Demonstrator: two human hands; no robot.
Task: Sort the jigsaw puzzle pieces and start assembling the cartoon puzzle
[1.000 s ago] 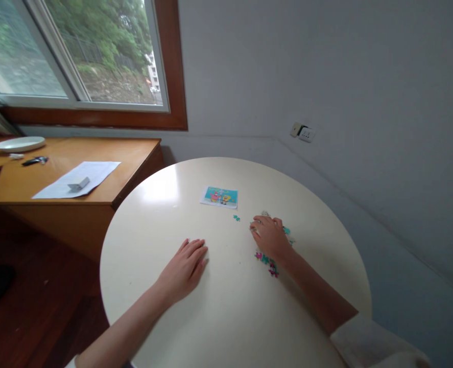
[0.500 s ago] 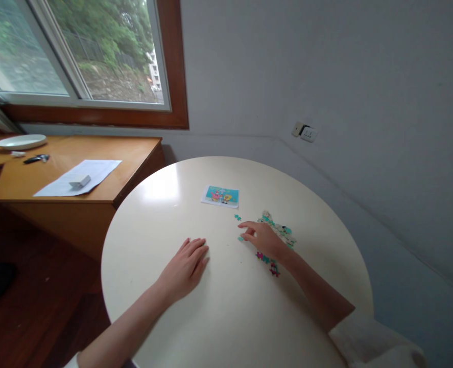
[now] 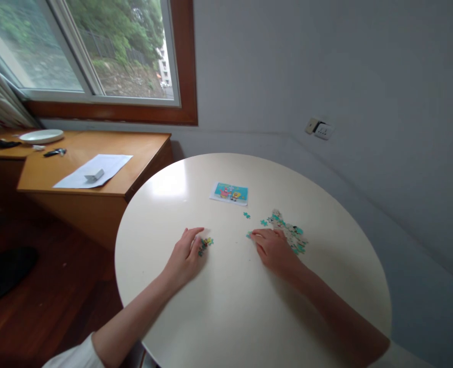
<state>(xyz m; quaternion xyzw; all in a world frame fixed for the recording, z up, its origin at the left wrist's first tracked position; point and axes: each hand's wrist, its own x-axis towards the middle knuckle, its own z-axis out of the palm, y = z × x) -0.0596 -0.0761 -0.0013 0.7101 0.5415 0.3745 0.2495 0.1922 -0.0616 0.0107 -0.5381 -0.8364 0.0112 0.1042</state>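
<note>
My left hand rests on the white table, thumb and fingers apart. Beside its thumb lies a small cluster of jigsaw pieces, yellow, dark and green, partly covered by the hand. To the right, my right hand is low over the tabletop with its fingers stretched leftward. Its fingertips touch or nearly touch a teal jigsaw piece. Just behind and right of that hand spreads a pile of jigsaw pieces, teal and pale. Two loose teal pieces lie between pile and picture card.
A picture card with cartoon figures lies toward the table's far side. A wooden desk at the left bears a paper sheet, a small white box and a white plate. The wall with a socket stands behind.
My left hand has opened, and a cluster of pieces now shows beside its thumb. My right hand has lowered, fingers reaching the teal piece. The whole view has shifted slightly.
</note>
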